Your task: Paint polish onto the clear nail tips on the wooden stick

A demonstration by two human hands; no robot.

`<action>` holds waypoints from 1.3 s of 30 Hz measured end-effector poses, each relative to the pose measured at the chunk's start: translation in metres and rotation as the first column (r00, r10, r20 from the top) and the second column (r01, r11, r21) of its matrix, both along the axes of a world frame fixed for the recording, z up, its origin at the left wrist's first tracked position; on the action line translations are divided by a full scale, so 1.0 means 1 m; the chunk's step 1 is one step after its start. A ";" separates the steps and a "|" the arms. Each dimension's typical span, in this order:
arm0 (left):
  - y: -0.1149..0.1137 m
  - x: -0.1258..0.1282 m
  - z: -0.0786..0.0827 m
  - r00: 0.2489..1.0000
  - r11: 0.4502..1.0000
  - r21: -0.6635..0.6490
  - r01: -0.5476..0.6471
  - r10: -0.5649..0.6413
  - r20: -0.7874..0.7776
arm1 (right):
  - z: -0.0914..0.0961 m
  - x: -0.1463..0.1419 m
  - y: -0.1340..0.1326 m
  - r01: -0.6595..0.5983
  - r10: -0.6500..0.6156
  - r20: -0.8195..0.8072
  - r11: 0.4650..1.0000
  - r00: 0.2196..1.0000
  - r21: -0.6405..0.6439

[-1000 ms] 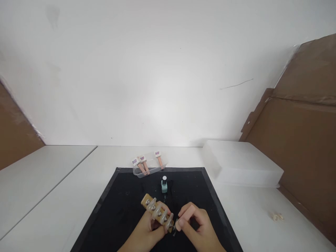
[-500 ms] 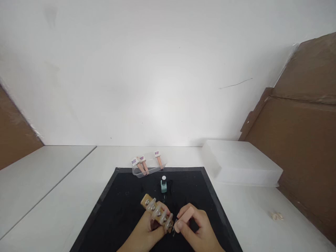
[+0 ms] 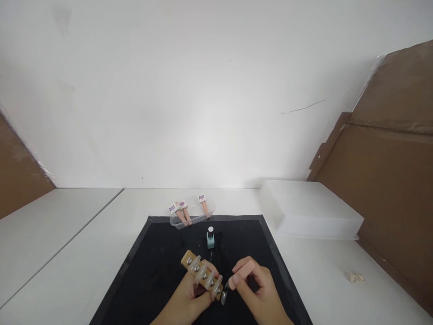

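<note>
My left hand (image 3: 191,293) is closed around a light wooden bar (image 3: 186,257), held tilted above the black mat. Several translucent false nails (image 3: 202,273) sit across the bar beside silvery round studs. At the bar's lower right end, another clear nail (image 3: 224,295) sticks out. My right hand (image 3: 259,289) pinches a small pink block-like piece (image 3: 244,271) close to that end nail; a dark bit shows at its near end, too small to name. Beyond both hands, a mint-green nail polish bottle (image 3: 210,241) with a white-topped cap stands upright on the mat.
A clear plastic tray (image 3: 179,225) with several pink sticks (image 3: 205,209) bearing white labels lies at the mat's far edge. To the right is a white box (image 3: 314,212). Small beige rings (image 3: 355,277) lie on the white table. Brown cardboard (image 3: 382,194) walls the right side.
My right hand has drawn slightly up and right with the pink piece, opening a small gap from the end nail, which now shows more plainly. The left hand stays put.
</note>
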State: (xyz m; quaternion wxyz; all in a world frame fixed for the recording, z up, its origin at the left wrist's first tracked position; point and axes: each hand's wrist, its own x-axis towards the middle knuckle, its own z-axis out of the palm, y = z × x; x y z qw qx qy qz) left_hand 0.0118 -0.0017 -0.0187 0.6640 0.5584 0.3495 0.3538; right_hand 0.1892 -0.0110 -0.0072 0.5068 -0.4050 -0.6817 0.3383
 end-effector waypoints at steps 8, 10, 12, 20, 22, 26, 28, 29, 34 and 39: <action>-0.001 0.001 0.002 1.000 1.000 -0.002 0.002 -0.002 -0.020 | -0.003 -0.001 0.000 0.041 -0.041 0.078 0.999 0.996 -0.003; -0.002 0.001 0.001 1.000 1.000 0.004 0.003 -0.003 -0.016 | -0.003 0.001 0.002 0.105 -0.105 0.060 0.994 0.993 -0.012; -0.002 0.000 0.001 1.000 1.000 0.011 -0.001 0.001 -0.022 | -0.002 0.003 0.002 0.124 -0.124 0.033 0.992 0.992 -0.020; -0.002 0.002 0.011 0.995 0.998 0.055 -0.021 0.026 -0.097 | 0.000 -0.001 -0.003 -0.088 0.086 0.062 0.996 0.994 0.018; -0.003 0.002 0.011 0.993 0.998 0.055 -0.029 0.035 -0.113 | -0.002 -0.001 -0.002 -0.054 0.054 0.086 0.999 0.995 0.000; -0.005 0.000 0.009 0.988 0.996 0.075 -0.038 0.049 -0.145 | -0.003 0.003 0.001 0.102 -0.101 0.083 0.995 0.991 -0.007; -0.005 -0.001 0.009 0.987 0.996 0.079 -0.041 0.053 -0.152 | -0.002 0.005 0.002 0.138 -0.137 0.064 0.990 0.988 -0.002; -0.005 -0.001 0.009 0.987 0.996 0.081 -0.039 0.051 -0.153 | -0.001 0.005 0.002 0.135 -0.135 0.053 0.991 0.989 0.003; -0.004 0.000 0.012 0.985 0.993 0.108 -0.045 0.062 -0.159 | 0.000 0.003 -0.001 -0.037 0.034 0.074 0.999 0.997 0.037; -0.004 0.001 0.011 0.987 0.992 0.116 -0.054 0.071 -0.146 | -0.002 0.001 -0.003 -0.053 0.051 0.138 0.998 0.989 0.014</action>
